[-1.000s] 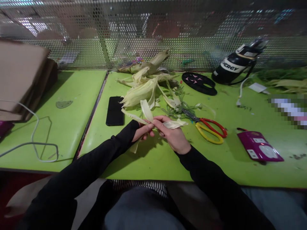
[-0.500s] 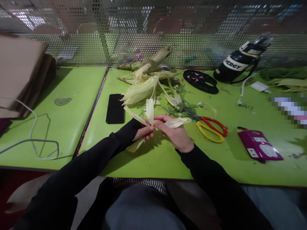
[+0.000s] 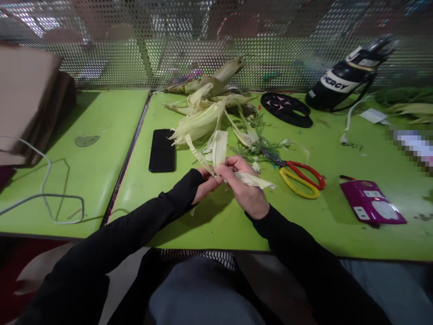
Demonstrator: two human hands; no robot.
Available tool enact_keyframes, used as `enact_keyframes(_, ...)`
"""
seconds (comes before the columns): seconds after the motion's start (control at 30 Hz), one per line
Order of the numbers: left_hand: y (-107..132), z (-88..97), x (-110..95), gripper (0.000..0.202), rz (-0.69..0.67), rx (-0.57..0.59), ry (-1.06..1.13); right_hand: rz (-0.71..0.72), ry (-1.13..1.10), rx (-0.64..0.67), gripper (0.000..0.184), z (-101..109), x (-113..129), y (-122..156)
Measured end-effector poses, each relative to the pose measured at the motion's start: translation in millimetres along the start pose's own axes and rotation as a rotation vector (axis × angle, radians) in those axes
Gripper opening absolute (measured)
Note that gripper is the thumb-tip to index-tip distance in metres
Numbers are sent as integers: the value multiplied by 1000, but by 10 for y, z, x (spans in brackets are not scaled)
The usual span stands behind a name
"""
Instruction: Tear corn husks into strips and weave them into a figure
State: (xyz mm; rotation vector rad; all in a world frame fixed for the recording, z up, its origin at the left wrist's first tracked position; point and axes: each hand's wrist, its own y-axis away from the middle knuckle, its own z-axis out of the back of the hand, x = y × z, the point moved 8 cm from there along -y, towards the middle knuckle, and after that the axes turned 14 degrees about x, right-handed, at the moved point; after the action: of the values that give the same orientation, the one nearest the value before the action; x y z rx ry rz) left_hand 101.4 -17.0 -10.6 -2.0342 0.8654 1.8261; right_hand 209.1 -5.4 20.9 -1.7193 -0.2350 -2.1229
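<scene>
I have the left hand (image 3: 207,184) and right hand (image 3: 244,187) both pinched closed on corn husk strips (image 3: 219,151) above the bench (image 3: 216,225), scissors (image 3: 297,176) nearby.

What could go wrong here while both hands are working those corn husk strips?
The husk strips held between the left hand and right hand look thin and might tear. The scissors lie close by the right hand with their blades pointing toward it, so a sideways move could catch them. Loose scraps may drift onto the phone.

Pale husks (image 3: 219,151), red-yellow scissors (image 3: 299,177), green table (image 3: 216,221)
</scene>
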Motion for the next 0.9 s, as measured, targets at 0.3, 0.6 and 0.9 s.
enact_keyframes(0.3,-146,59,146,23,6,12,224,-170,-238,4,36,-1,-304,15)
enact_keyframes(0.6,-188,286,199,23,-199,-164,380,-219,-80,186,38,-226,-387,-7)
enact_keyframes(0.9,-212,388,213,19,-210,-166,324,-203,136,391,21,-321,-198,40)
